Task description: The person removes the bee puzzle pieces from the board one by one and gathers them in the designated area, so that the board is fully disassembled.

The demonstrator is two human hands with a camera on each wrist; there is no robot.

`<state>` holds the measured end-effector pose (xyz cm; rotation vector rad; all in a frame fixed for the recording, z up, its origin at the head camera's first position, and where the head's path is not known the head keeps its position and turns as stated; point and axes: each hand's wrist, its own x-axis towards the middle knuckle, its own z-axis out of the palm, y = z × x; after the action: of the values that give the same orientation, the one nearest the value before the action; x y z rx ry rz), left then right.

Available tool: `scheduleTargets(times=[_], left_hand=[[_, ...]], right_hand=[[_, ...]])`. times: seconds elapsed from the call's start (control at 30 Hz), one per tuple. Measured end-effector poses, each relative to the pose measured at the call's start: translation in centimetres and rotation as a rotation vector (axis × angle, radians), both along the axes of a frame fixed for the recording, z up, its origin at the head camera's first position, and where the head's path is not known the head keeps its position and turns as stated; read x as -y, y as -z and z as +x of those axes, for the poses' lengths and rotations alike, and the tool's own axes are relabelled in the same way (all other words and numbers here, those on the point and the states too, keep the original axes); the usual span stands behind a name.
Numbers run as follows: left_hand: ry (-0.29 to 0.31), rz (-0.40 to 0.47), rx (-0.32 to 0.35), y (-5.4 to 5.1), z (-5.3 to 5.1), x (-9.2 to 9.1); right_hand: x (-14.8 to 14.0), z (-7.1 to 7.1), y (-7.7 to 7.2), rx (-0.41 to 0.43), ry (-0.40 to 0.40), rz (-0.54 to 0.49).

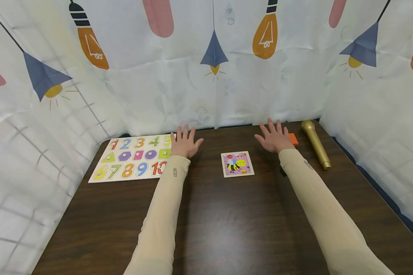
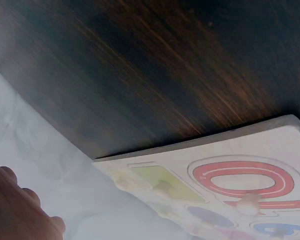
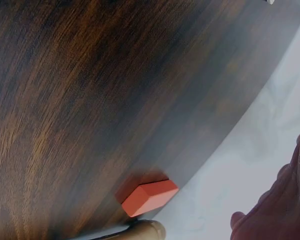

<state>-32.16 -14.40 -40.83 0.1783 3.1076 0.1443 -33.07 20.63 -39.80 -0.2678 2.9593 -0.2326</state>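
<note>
My left hand (image 1: 185, 146) has its fingers spread and straight, beside the right edge of a number puzzle board (image 1: 130, 157) with knobbed digits and shapes. In the left wrist view the board's red 10 (image 2: 245, 182) shows close by. Fingers spread as well, my right hand (image 1: 274, 139) is nearest an orange-red block (image 1: 293, 139), which it partly covers in the head view. Between the hands lies a small square bee picture puzzle (image 1: 237, 164) in a pale frame. Neither hand holds anything.
A gold microphone (image 1: 316, 145) lies at the right of the dark wooden table (image 1: 220, 221). Behind the table and along both sides hangs a white curtain (image 1: 179, 88) printed with lamps and bulbs.
</note>
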Motion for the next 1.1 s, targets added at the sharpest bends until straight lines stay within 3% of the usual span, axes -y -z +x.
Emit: scheduleTargets(times=[0.1, 0.23, 0.33, 0.47, 0.6, 0.73, 1.1], left_hand=[[0.030, 0.015, 0.032, 0.0, 0.1, -0.2], [0.157, 0.080, 0.076, 0.4, 0.2, -1.1], [0.254, 0.160, 0.086, 1.0, 1.0, -2.1], [0.324, 0.290, 0.076, 2.0, 2.5, -3.5], [0.333, 0.424, 0.045, 3.1, 3.4, -4.7], [0.304, 0.515, 0.034, 3.6, 3.8, -5.8], [0.252, 0.560, 0.029, 4.2, 4.3, -6.9]], right_hand=[[0.1, 0.1, 0.0, 0.002, -0.001, 0.004], [0.1, -0.1, 0.0, 0.002, -0.028, -0.004], [0.3, -0.1, 0.2, -0.020, -0.065, -0.036], [0.9, 0.3, 0.5, -0.073, -0.122, -0.109], [1.9, 1.0, 0.7, -0.104, -0.163, -0.189], [3.0, 1.7, 0.9, -0.093, -0.184, -0.271], [5.8, 2.6, 1.5, -0.021, -0.184, -0.390]])
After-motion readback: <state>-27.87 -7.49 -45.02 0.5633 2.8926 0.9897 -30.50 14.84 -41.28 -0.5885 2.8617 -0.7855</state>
